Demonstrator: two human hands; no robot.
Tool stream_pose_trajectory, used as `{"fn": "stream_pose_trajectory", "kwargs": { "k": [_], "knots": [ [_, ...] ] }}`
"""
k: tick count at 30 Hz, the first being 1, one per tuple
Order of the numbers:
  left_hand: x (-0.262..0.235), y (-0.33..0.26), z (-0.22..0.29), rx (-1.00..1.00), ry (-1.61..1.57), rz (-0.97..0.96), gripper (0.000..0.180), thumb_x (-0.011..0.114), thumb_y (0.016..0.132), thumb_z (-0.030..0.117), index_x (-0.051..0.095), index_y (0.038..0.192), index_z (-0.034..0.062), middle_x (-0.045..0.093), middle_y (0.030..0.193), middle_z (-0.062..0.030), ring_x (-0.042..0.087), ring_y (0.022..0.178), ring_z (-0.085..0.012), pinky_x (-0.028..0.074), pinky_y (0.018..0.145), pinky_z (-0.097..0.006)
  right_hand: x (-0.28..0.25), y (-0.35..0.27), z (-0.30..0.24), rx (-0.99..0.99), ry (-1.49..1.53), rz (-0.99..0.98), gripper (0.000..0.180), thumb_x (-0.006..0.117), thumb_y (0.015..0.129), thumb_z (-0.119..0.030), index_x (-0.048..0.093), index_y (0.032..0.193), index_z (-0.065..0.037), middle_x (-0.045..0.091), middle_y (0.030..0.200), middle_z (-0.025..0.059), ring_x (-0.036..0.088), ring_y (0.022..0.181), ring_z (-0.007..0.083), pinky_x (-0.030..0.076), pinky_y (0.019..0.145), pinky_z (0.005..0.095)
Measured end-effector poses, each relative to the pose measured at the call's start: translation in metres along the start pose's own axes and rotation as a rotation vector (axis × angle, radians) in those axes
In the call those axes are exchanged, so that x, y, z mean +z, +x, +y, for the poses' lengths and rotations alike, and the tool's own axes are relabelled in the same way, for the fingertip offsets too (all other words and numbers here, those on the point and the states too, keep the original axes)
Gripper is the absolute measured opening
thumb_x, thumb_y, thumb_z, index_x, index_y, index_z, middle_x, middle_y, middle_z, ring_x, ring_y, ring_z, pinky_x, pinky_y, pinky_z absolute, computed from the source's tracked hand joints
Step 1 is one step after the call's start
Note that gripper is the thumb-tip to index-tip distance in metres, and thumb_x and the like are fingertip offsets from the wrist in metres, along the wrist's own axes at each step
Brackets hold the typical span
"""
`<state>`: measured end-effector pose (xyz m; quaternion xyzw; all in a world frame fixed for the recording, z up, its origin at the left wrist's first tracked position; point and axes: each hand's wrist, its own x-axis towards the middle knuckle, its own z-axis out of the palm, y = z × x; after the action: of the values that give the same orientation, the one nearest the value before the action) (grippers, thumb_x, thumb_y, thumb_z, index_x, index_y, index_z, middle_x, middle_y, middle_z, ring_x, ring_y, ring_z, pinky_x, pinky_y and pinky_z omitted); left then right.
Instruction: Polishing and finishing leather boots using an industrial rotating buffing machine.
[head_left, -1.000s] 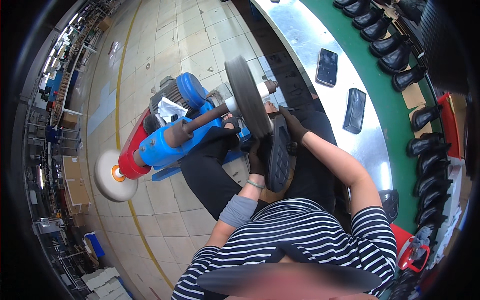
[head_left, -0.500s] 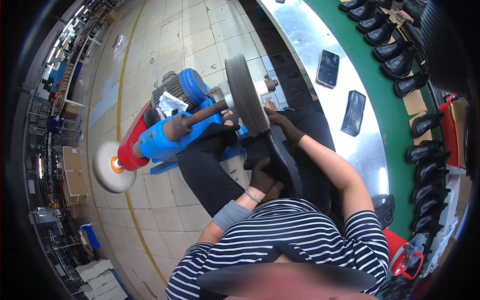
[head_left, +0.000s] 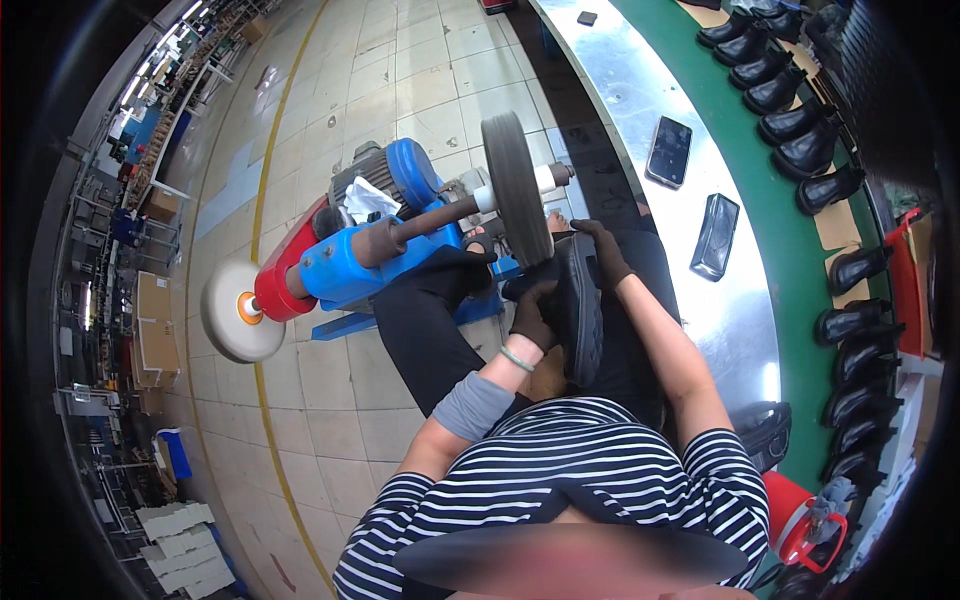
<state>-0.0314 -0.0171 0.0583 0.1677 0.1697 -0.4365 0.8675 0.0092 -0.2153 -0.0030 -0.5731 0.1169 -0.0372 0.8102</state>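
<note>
A black boot (head_left: 577,312) is held between my two gloved hands, just below the dark buffing wheel (head_left: 517,190). Its ridged sole faces right and its upper end is close to the wheel's lower rim; whether they touch I cannot tell. My left hand (head_left: 533,314), in a brown glove, is closed on the boot's left side. On the upper right side, my right hand (head_left: 604,256), also gloved, wraps its fingers over the boot. The wheel is mounted on the shaft of a blue and red polishing machine (head_left: 345,262).
A white wheel (head_left: 240,310) sits at the machine's other end. To the right, a metal bench (head_left: 690,110) carries a phone (head_left: 669,152) and a black block-like item (head_left: 715,237). Several black boots (head_left: 800,130) line the green surface. A red container (head_left: 792,510) stands near my right elbow.
The boot has been turned and drawn downward, so more of its sole shows. My right hand has shifted to the boot's upper right side. The whole view has swung slightly.
</note>
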Motion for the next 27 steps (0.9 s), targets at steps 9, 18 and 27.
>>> {"fn": "stream_pose_trajectory", "kwargs": {
  "k": [9, 18, 27],
  "knots": [
    [0.000, 0.013, -0.025, -0.067, -0.097, -0.016, 0.025, 0.052, 0.085, 0.015, 0.065, 0.100, 0.0003, 0.067, 0.099, -0.0117, 0.063, 0.094, -0.0255, 0.048, 0.091, -0.040, 0.035, -0.072, -0.086, -0.059, -0.432, 0.238, 0.080, 0.075, 0.069, -0.032, 0.039, 0.134, -0.003, 0.053, 0.121, 0.0201, 0.053, 0.109, 0.0258, 0.041, 0.095, 0.0337],
    [0.000, -0.010, 0.000, 0.046, 0.362, 0.203, 0.035, 0.043, 0.097, 0.026, 0.046, 0.126, 0.0069, 0.054, 0.116, -0.0043, 0.051, 0.112, -0.0196, 0.039, 0.098, -0.035, 0.098, -0.135, -0.173, -0.435, -1.231, 0.080, 0.081, 0.074, 0.062, -0.023, 0.039, 0.135, -0.017, 0.048, 0.104, 0.0203, 0.056, 0.090, 0.0391, 0.050, 0.074, 0.0450],
    [-0.119, 0.116, 0.005, -0.623, -1.347, 0.032, 0.049, 0.033, 0.097, 0.036, 0.036, 0.138, 0.0109, 0.045, 0.133, -0.0090, 0.044, 0.124, -0.0198, 0.036, 0.104, -0.034, 0.119, -0.136, -0.128, -0.609, -1.723, -0.158, 0.062, 0.061, 0.078, -0.024, 0.040, 0.136, -0.020, 0.044, 0.123, 0.0242, 0.050, 0.106, 0.0378, 0.036, 0.089, 0.0571]
  ]
}}
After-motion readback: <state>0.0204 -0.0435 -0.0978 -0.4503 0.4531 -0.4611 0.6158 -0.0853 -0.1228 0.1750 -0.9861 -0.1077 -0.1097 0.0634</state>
